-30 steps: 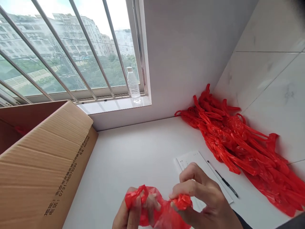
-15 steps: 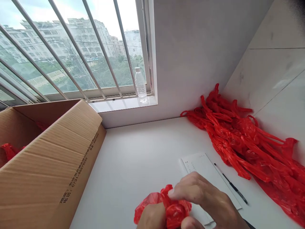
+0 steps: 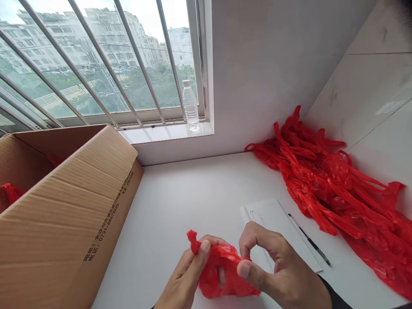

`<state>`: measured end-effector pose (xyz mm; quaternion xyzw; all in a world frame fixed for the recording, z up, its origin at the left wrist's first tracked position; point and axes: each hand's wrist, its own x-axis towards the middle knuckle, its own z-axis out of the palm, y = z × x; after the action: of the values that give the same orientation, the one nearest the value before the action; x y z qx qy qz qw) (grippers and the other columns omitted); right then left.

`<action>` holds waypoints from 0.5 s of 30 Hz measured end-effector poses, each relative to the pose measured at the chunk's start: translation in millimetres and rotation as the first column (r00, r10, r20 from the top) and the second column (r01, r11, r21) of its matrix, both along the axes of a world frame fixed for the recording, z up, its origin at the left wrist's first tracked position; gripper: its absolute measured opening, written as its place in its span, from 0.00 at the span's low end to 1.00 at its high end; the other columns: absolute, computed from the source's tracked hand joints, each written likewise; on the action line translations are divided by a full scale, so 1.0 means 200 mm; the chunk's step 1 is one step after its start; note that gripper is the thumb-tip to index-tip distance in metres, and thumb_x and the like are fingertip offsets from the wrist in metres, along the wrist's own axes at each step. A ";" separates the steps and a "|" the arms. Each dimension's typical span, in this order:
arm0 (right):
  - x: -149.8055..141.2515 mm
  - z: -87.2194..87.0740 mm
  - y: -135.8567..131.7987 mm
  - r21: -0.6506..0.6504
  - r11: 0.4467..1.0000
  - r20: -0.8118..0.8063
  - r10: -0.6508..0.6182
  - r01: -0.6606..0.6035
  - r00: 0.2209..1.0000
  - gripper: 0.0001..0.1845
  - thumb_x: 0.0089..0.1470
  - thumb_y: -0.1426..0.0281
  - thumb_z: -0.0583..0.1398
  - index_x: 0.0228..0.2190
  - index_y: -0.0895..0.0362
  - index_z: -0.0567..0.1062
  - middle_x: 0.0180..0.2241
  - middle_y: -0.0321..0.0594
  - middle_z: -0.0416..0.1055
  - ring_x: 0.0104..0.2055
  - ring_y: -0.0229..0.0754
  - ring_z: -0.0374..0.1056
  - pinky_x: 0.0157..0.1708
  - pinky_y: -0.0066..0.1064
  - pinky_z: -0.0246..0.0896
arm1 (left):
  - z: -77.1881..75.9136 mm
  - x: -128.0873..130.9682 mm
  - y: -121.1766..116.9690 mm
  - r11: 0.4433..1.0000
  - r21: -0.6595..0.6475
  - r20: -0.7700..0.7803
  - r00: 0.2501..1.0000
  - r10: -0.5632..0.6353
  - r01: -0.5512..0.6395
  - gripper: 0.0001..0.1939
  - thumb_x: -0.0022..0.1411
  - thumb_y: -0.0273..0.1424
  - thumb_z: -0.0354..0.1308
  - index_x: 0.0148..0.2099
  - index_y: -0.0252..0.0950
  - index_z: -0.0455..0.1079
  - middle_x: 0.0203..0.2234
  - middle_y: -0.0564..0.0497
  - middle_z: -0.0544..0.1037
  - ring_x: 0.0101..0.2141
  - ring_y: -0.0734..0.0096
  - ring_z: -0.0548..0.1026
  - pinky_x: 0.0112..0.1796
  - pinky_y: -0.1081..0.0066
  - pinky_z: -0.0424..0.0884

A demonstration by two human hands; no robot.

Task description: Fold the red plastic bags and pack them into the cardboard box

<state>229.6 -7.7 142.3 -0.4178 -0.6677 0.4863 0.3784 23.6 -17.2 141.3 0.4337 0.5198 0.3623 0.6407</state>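
Observation:
Both of my hands hold one crumpled red plastic bag [image 3: 222, 270] low over the white table, near the front edge. My left hand [image 3: 186, 274] pinches a twisted end of it between thumb and forefinger. My right hand [image 3: 277, 270] grips the other side with thumb and curled fingers. A large heap of similar red plastic bags [image 3: 331, 193] lies along the tiled wall at the right, about an arm's reach from my right hand.
An open cardboard box [image 3: 64, 210] with printed text stands at the left, with some red plastic inside [image 3: 9, 193]. A sheet of paper [image 3: 277, 223] and a black pen [image 3: 310, 245] lie beside my right hand. A water bottle [image 3: 190, 103] stands on the windowsill.
My hands have pulled apart from a tight clench, with the left now pinching an end of the bag. The view has shifted slightly, showing more of the hands.

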 end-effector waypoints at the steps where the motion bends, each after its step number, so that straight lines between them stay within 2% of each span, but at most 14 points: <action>1: 0.00 0.00 -0.01 0.021 0.999 -0.003 0.046 -0.046 0.999 0.12 0.57 0.60 0.64 0.28 0.53 0.71 0.33 0.32 0.67 0.33 0.36 0.66 0.38 0.29 0.61 | 0.00 0.00 0.03 0.998 0.021 0.038 0.997 -0.062 0.061 0.20 0.68 0.48 0.53 0.40 0.38 0.77 0.23 0.51 0.73 0.29 0.69 0.71 0.34 0.71 0.70; 4: -0.01 -0.03 0.00 0.041 0.990 -0.032 0.138 -0.136 0.990 0.09 0.57 0.60 0.64 0.32 0.52 0.74 0.45 0.37 0.68 0.48 0.41 0.69 0.49 0.32 0.62 | 0.00 -0.02 0.06 0.973 0.069 0.102 0.968 -0.228 0.221 0.15 0.67 0.43 0.58 0.36 0.36 0.73 0.27 0.53 0.72 0.30 0.73 0.69 0.35 0.74 0.67; 6: -0.03 -0.06 0.04 0.041 0.990 -0.047 0.135 -0.133 0.990 0.11 0.60 0.58 0.61 0.41 0.50 0.75 0.52 0.40 0.67 0.57 0.45 0.64 0.57 0.37 0.57 | -0.01 -0.03 0.05 0.957 0.057 0.165 0.942 -0.291 0.286 0.13 0.67 0.40 0.58 0.36 0.36 0.70 0.29 0.52 0.72 0.31 0.72 0.70 0.36 0.72 0.68; 7: -0.04 -0.08 0.06 0.026 0.990 -0.050 0.142 -0.141 0.989 0.14 0.62 0.58 0.59 0.47 0.49 0.73 0.53 0.41 0.68 0.58 0.46 0.63 0.59 0.39 0.56 | -0.01 -0.04 0.04 0.955 0.057 0.169 0.940 -0.297 0.292 0.11 0.67 0.38 0.58 0.37 0.37 0.69 0.30 0.52 0.72 0.31 0.72 0.70 0.36 0.71 0.68; 9: -0.07 -0.13 0.09 -0.051 0.981 -0.051 0.184 -0.186 0.982 0.17 0.66 0.57 0.54 0.51 0.51 0.71 0.45 0.40 0.73 0.48 0.43 0.69 0.50 0.36 0.62 | -0.04 -0.05 0.03 0.956 0.128 0.010 0.963 -0.269 0.266 0.04 0.66 0.31 0.57 0.36 0.37 0.67 0.28 0.54 0.70 0.29 0.74 0.67 0.32 0.73 0.65; 10: -0.08 -0.16 0.10 -0.101 0.975 -0.053 0.193 -0.198 0.980 0.18 0.68 0.56 0.52 0.49 0.53 0.72 0.38 0.38 0.73 0.39 0.40 0.68 0.41 0.33 0.64 | -0.06 -0.05 0.02 0.945 0.207 -0.138 0.964 -0.228 0.253 0.03 0.64 0.26 0.56 0.36 0.38 0.67 0.28 0.54 0.69 0.28 0.75 0.65 0.31 0.73 0.63; 11: -0.10 -0.18 0.11 -0.153 0.969 -0.060 0.186 -0.193 0.981 0.20 0.69 0.55 0.50 0.47 0.54 0.73 0.31 0.34 0.70 0.31 0.37 0.64 0.33 0.30 0.61 | -0.08 -0.05 0.02 0.919 0.301 -0.289 0.943 -0.165 0.254 0.05 0.62 0.22 0.54 0.35 0.38 0.66 0.28 0.55 0.68 0.27 0.75 0.63 0.29 0.74 0.61; 13: -0.12 -0.23 0.12 -0.230 0.960 -0.092 0.145 -0.162 0.985 0.23 0.70 0.54 0.48 0.43 0.56 0.74 0.24 0.29 0.60 0.24 0.34 0.53 0.25 0.28 0.51 | -0.13 -0.05 0.02 0.812 0.503 -0.488 0.873 -0.018 0.298 0.11 0.59 0.17 0.50 0.37 0.39 0.66 0.29 0.54 0.68 0.26 0.74 0.64 0.27 0.75 0.61; 15: -0.14 -0.28 0.12 -0.294 0.937 -0.147 0.152 -0.190 0.977 0.22 0.70 0.54 0.48 0.47 0.56 0.73 0.23 0.28 0.56 0.24 0.33 0.50 0.25 0.27 0.49 | -0.18 -0.04 0.03 0.680 0.655 -0.538 0.836 0.111 0.331 0.16 0.61 0.14 0.48 0.42 0.39 0.67 0.32 0.51 0.70 0.28 0.74 0.68 0.27 0.76 0.64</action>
<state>202.5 17.0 85.9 -0.3813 -0.5937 0.6397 0.3049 14.6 -11.3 104.5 0.7658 0.4621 0.3601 0.2654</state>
